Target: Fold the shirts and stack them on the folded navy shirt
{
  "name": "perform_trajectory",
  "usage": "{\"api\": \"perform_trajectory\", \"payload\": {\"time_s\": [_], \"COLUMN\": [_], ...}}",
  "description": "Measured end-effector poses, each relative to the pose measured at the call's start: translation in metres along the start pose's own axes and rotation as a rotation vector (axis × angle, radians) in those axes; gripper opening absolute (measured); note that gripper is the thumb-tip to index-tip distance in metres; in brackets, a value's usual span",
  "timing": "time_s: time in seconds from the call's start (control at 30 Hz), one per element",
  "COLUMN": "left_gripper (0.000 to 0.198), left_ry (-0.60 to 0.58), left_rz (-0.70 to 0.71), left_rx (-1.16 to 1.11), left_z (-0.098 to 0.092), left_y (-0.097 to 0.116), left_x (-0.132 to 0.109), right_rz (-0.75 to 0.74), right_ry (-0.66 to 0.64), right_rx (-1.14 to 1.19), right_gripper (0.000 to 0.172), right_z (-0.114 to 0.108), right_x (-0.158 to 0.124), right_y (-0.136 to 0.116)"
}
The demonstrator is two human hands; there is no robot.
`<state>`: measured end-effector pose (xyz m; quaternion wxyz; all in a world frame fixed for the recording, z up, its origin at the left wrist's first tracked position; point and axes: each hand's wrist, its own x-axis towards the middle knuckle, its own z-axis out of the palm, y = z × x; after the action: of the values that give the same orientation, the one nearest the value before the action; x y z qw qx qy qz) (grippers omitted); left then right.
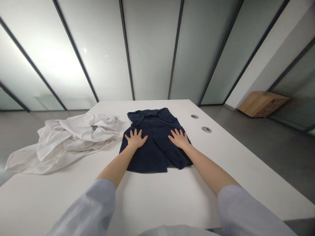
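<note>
- Spanning the upper frame, frosted glass panels (150, 49) in dark frames stand behind everything.
- A white table (233, 170) fills the lower and middle frame, running back to the glass.
- A crumpled white garment (73, 137) lies heaped at the left of centre, its edge just beside the dark one.
- A navy shirt (155, 147) lies flat at the centre of the frame, collar toward the glass.
- A wooden cabinet (263, 103) sits on the floor at the right.
- The left hand (136, 139) rests open, palm down and fingers spread, on the shirt's left half.
- The right hand (179, 138) lies likewise open and flat on its right half, gripping nothing.
- Two round cable holes (206, 129) sit in the tabletop, right of the shirt.
</note>
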<state>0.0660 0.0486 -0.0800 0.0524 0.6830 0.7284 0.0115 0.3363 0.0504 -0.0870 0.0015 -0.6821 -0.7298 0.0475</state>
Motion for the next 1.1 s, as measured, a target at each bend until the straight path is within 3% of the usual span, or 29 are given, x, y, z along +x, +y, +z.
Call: {"api": "perform_trajectory", "payload": {"time_s": [0.13, 0.23, 0.4, 0.5, 0.57, 0.8, 0.93, 1.1], "left_gripper": [0.081, 0.081, 0.068, 0.055, 0.057, 0.076, 0.075, 0.074], "left_ry": [-0.019, -0.035, 0.057, 0.151, 0.142, 0.041, 0.050, -0.018], "left_rz": [-0.047, -0.021, 0.183, 0.343, 0.381, 0.231, 0.239, 0.282], "left_rx": [0.029, 0.081, 0.147, 0.082, 0.041, 0.041, 0.086, 0.123], "left_z": [-0.002, -0.012, -0.030, -0.024, -0.014, 0.006, -0.002, -0.031], "left_y": [0.006, 0.007, 0.001, -0.003, -0.005, -0.003, 0.001, 0.008], "left_x": [-0.014, -0.021, -0.015, -0.005, 0.002, 0.010, -0.001, -0.010], "right_rz": [0.027, -0.047, -0.205, -0.314, -0.296, -0.083, -0.053, -0.127], "right_ry": [-0.004, 0.028, 0.061, 0.126, 0.123, 0.001, -0.006, -0.002], "right_rx": [-0.045, -0.107, -0.095, -0.023, 0.001, 0.018, -0.014, -0.115], "right_gripper": [0.071, 0.069, 0.052, 0.051, 0.056, 0.072, 0.076, 0.075], "right_z": [0.002, -0.008, -0.030, -0.027, -0.018, -0.001, -0.002, -0.023], "right_x": [-0.016, -0.021, -0.005, 0.009, 0.016, 0.018, 0.001, -0.025], "right_y": [-0.015, -0.017, -0.008, -0.008, -0.010, -0.014, -0.023, -0.033]}}
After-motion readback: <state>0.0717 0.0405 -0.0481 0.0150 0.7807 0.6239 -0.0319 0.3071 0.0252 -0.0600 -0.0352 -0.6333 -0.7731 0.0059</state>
